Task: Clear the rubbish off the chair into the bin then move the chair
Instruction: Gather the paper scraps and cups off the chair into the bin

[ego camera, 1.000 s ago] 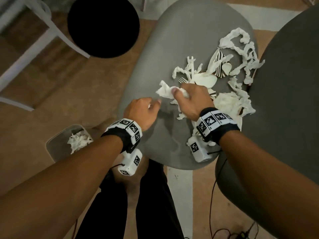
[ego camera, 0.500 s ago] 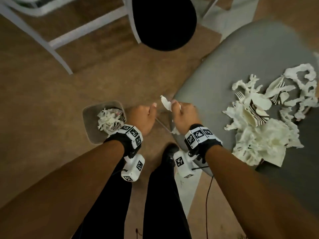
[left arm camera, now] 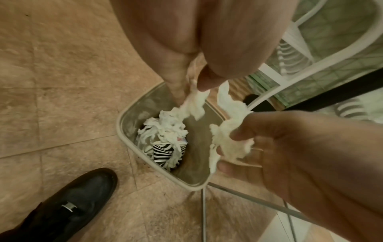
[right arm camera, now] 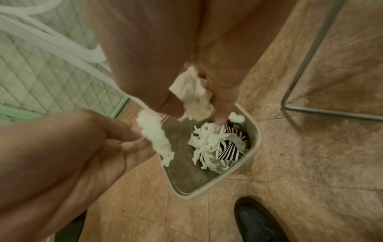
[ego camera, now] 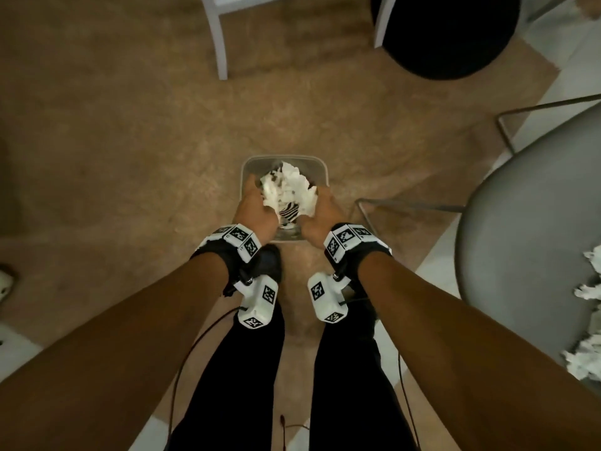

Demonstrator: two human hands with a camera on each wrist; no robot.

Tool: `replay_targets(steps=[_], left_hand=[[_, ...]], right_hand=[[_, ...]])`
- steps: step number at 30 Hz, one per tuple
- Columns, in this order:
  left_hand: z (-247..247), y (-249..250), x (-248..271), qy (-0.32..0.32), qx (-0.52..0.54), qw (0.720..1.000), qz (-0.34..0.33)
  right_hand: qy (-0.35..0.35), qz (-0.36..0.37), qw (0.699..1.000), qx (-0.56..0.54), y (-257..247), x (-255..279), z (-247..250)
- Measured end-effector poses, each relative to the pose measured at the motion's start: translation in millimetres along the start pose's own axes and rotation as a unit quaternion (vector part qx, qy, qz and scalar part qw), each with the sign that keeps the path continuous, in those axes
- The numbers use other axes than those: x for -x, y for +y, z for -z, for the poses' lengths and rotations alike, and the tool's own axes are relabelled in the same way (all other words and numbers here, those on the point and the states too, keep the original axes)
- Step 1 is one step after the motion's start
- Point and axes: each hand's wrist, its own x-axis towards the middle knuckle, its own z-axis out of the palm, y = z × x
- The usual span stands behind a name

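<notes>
A small clear bin [ego camera: 283,156] stands on the tan floor between my feet and holds white shredded paper [left arm camera: 165,129] and a black-and-white striped scrap [right arm camera: 226,149]. Both hands hang just over its mouth. My left hand [ego camera: 255,203] pinches a strip of white paper [left arm camera: 193,104] between thumb and fingers. My right hand [ego camera: 320,211] grips a crumpled white wad [right arm camera: 192,98]. The grey chair seat [ego camera: 520,239] is at the right, with more paper scraps [ego camera: 588,294] lying on it at the frame's edge.
The chair's thin metal leg frame [ego camera: 406,203] runs along the floor right beside the bin. A black round seat [ego camera: 452,30] and white furniture legs [ego camera: 218,34] stand further off. My black shoes [left arm camera: 68,204] are close to the bin.
Both hands have left the chair seat and swung left with paper in them, and are now over the bin. The head view has turned from the chair to the bin.
</notes>
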Motion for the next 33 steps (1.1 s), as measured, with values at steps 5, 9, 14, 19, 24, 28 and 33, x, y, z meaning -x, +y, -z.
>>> replay_targets(steps=[5,9,14,19,24,28,33], left_hand=[[11.2,-9.2,-19.1,-0.041,0.016,0.999,0.007],[5.4,7.2,-19.0,-0.02,-0.062,0.997,-0.033],[-27.6,69.7,4.9,-0.049,-0.108,0.99,-0.076],[-101.8,156.7,41.6,-0.109,-0.253,0.94,-0.203],[-219.2,221.7,77.5,-0.196,-0.328,0.882,-0.277],[-311.1,246.7,112.1,-0.24,-0.354,0.826,-0.368],[-397.7,278.5,145.1,-0.197,-0.404,0.733,-0.512]], right_hand=[[-0.042,-0.007,0.998,0.041,7.7,-13.5,-15.8],[-0.042,-0.003,0.999,0.019,20.6,-6.5,7.3],[-0.016,0.026,0.999,-0.015,33.5,17.4,76.0],[0.06,0.034,0.988,-0.14,80.9,46.5,160.8],[0.175,0.005,0.942,-0.285,174.7,94.9,257.3],[0.267,-0.029,0.919,-0.287,261.5,132.6,317.1],[0.344,-0.059,0.887,-0.304,337.0,162.6,371.1]])
